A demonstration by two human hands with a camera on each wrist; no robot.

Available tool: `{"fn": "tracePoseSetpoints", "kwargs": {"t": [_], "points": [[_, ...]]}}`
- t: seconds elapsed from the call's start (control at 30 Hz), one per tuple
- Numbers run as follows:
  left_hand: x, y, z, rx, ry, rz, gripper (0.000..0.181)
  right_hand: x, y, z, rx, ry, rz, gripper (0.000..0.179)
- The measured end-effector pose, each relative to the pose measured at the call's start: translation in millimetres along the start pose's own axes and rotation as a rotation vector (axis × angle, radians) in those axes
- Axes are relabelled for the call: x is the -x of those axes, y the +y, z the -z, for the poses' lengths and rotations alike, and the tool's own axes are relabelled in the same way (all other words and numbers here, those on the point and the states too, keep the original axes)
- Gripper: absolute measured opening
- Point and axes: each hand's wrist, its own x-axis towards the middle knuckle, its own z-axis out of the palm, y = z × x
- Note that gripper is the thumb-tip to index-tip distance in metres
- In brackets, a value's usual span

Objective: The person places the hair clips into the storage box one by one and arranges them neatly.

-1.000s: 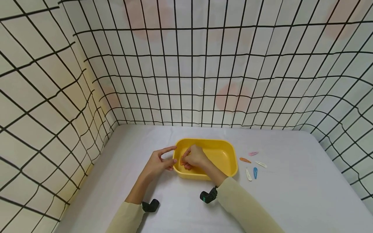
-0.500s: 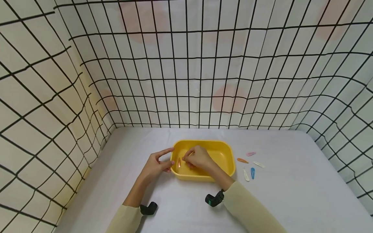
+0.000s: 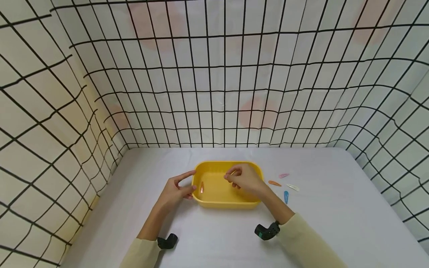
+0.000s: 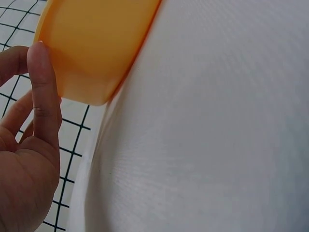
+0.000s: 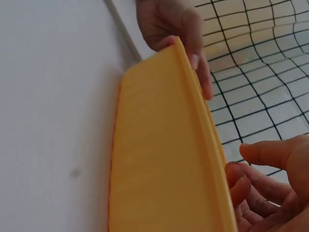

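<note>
A yellow tray (image 3: pixel 214 204) stands on the white-covered table. At its left end my left hand (image 3: pixel 175 191) holds the rim, thumb and index finger spread along it; the left wrist view shows the thumb (image 4: pixel 42 72) against the tray's wall. Inside, near the left end, lies an orange-red hair clip (image 3: pixel 202 187). My right hand (image 3: pixel 247 178) is over the right part of the tray, fingers loosely bent. Nothing shows between them. In the right wrist view its thumb (image 5: pixel 265 152) stands apart from the curled fingers.
Right of the tray lie a pink hair clip (image 3: pixel 283 175), an orange hair clip (image 3: pixel 275 183), a white hair clip (image 3: pixel 293 187) and a blue hair clip (image 3: pixel 286 197). A black-grid fabric wall (image 3: pixel 214 100) encloses the table's back and sides.
My right hand has come away from the orange-red clip and moved right across the tray, leaving the clip lying inside. Its forearm now hides a second white clip. My left hand stays at the rim.
</note>
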Motion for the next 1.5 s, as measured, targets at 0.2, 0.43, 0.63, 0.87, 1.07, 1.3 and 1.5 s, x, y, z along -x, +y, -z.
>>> {"fn": "tracePoseSetpoints", "kwargs": {"t": [0.2, 0.43, 0.63, 0.87, 1.07, 1.3, 1.5], "points": [[-0.5, -0.7, 2.2, 0.005, -0.007, 0.000, 0.059, 17.3, 3.4, 31.2, 0.043, 0.019, 0.060, 0.024], [-2.1, -1.5, 2.8, 0.009, -0.027, -0.001, 0.061, 36.2, 11.8, 63.4, 0.095, 0.063, 0.080, 0.031], [-3.1, -2.2, 2.0, 0.011, -0.031, -0.003, 0.061, 50.0, 21.0, 88.6, 0.141, 0.097, 0.067, 0.034], [-2.7, -1.9, 1.9, 0.011, -0.031, 0.001, 0.060, 67.9, 42.4, 109.8, 0.194, 0.134, 0.002, 0.039], [-1.5, -0.9, 1.5, 0.013, -0.020, 0.010, 0.060, 79.6, 63.2, 120.9, 0.211, 0.161, -0.021, 0.038], [-1.8, -1.3, 1.1, 0.019, -0.026, 0.012, 0.060, 87.1, 87.6, 130.2, 0.248, 0.188, -0.071, 0.040], [-1.6, -0.7, 1.3, 0.017, -0.026, 0.011, 0.060, 89.3, 107.2, 139.2, 0.279, 0.220, -0.062, 0.036]]}}
